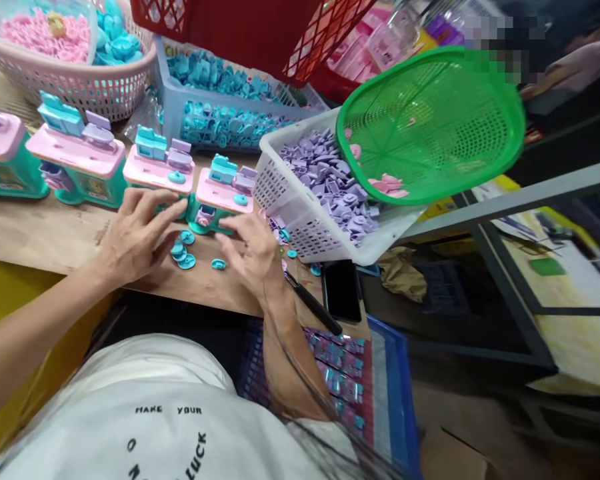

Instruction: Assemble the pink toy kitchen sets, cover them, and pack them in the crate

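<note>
My left hand (137,233) is spread at the front of one pink-topped toy kitchen (150,172), forefinger and thumb apart. My right hand (253,257) sits loosely before the rightmost toy kitchen (215,192), its fingers parted with nothing seen between them. The view is blurred there, so I cannot tell whether my fingertips touch either toy.

Both toys stand on the wooden table (65,233), a turquoise disc on each top. A careless wrist could flick those off, or sweep the loose discs (179,252) and the small turquoise piece (219,265) over the near edge. The black pen-like tool (314,303) juts past that edge beside the phone (341,290) — my right forearm could knock it down.

The white basket (300,220) is heaped with purple parts (325,173). The green basket (430,133) leans over it with a few pink pieces (389,185) — tipped further, it might spill and mix colours. Behind, a pale blue crate (175,113) holds turquoise parts (215,73), and the pink basket (87,83) holds turquoise pieces and a bowl of pink bits (45,33).
</note>
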A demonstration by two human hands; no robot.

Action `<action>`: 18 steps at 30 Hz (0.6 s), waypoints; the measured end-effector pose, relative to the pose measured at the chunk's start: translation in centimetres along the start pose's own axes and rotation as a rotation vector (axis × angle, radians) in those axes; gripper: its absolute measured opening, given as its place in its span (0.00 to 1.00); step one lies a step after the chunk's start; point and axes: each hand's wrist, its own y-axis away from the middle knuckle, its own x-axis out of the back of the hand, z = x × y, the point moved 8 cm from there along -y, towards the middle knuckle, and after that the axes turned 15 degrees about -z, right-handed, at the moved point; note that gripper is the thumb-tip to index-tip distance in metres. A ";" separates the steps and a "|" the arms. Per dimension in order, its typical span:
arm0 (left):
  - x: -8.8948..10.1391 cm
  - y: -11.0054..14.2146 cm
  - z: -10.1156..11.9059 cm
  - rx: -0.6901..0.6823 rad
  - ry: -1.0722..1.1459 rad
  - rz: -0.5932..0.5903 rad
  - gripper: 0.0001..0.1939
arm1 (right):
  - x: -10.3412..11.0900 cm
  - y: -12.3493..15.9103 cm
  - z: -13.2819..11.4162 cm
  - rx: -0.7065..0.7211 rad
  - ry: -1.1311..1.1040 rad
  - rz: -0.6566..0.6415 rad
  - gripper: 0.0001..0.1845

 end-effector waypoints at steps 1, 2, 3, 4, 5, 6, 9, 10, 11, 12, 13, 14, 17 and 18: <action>-0.7 0.2 0.7 -0.038 0.019 -0.023 0.19 | -0.7 1.7 0.4 -0.001 0.004 -0.034 0.11; -1.4 0.2 1.2 -0.059 0.044 -0.052 0.16 | -1.5 3.0 0.9 -0.011 0.010 -0.072 0.10; -2.0 0.0 1.5 -0.061 0.073 -0.083 0.14 | -2.4 4.1 1.3 -0.032 0.017 -0.107 0.10; -2.5 -0.2 1.6 -0.048 0.105 -0.106 0.13 | -3.1 4.9 1.8 -0.059 0.021 -0.134 0.09; -2.8 -0.5 1.6 -0.023 0.141 -0.114 0.14 | -3.7 5.4 2.0 -0.085 0.017 -0.147 0.09; -2.8 -0.7 1.5 0.007 0.187 -0.105 0.15 | -3.9 5.5 2.1 -0.100 0.001 -0.140 0.08; -2.8 -1.3 1.3 0.124 0.501 -0.118 0.20 | -3.0 4.6 1.2 -0.066 -0.084 -0.007 0.08; -3.1 -1.4 1.3 0.169 0.655 -0.153 0.22 | -2.4 3.9 0.6 -0.044 -0.112 0.046 0.08; -3.3 -1.5 1.3 0.212 0.809 -0.181 0.25 | -1.9 3.0 0.0 -0.029 -0.130 0.086 0.08; -3.3 -1.6 1.1 0.255 0.944 -0.192 0.27 | -1.6 2.0 -0.6 -0.016 -0.139 0.111 0.08; -3.0 -1.6 0.7 0.296 1.045 -0.177 0.29 | -1.4 0.8 -1.3 -0.002 -0.142 0.117 0.09; -2.5 -1.6 0.1 0.333 1.107 -0.140 0.30 | -1.3 -0.5 -1.9 0.015 -0.142 0.108 0.09; -1.0 -1.0 -2.1 0.406 1.148 -0.048 0.31 | -1.4 -3.4 -3.8 0.118 -0.141 0.048 0.08; -0.8 -0.7 -2.5 0.410 1.147 -0.049 0.30 | -1.4 -3.8 -4.1 0.161 -0.147 0.026 0.08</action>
